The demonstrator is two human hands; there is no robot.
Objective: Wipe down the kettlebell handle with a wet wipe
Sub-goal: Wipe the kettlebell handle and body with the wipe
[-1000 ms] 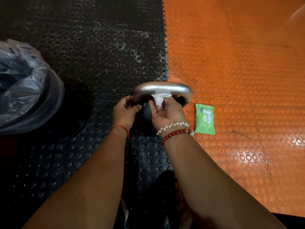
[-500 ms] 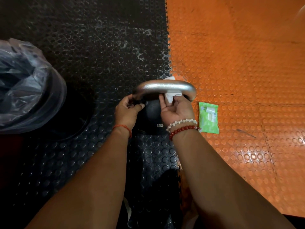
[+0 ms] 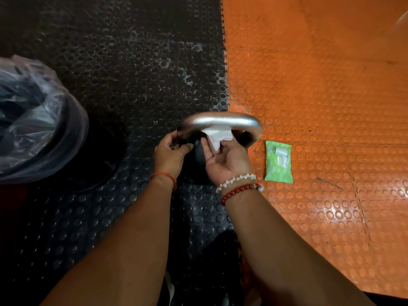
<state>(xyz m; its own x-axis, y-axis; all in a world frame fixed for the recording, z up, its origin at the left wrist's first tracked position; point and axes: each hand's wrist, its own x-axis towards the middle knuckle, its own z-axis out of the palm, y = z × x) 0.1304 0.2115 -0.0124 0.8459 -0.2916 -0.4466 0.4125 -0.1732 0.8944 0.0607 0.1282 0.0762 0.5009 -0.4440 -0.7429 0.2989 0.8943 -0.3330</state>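
Kettlebell (image 3: 197,161) body is mostly hidden: dark ball behind both hands, lost in shadow, no marking readable. Only the silver handle (image 3: 220,119) shows clearly, arching over the seam between the black mat (image 3: 110,62) and the orange mat (image 3: 309,85). The handle's left leg is covered by the left hand (image 3: 170,153), fingers and thumb curled round it in a grip. How far the wipe (image 3: 217,134) wraps over the back of the bar can't be seen; the visible part hangs from the underside at mid-bar. Right hand (image 3: 227,161) is palm up just under the bar, thumb and fingers pinching the wipe's lower end. Bin (image 3: 33,120) with a plastic liner is cut off at the left edge, contents unclear. Green pack (image 3: 278,161) lies flat on the orange mat, right of the kettlebell, print too small to read. A pale shape top right is cut off, unidentifiable.

Versus half a second back: the wipe was on the bar's right part, with a corner peeking over the top; now it's at the middle, pulled downward. Right hand has dropped and turned more palm-up. The weight marking on the body was visible then, covered now. Left hand unchanged.
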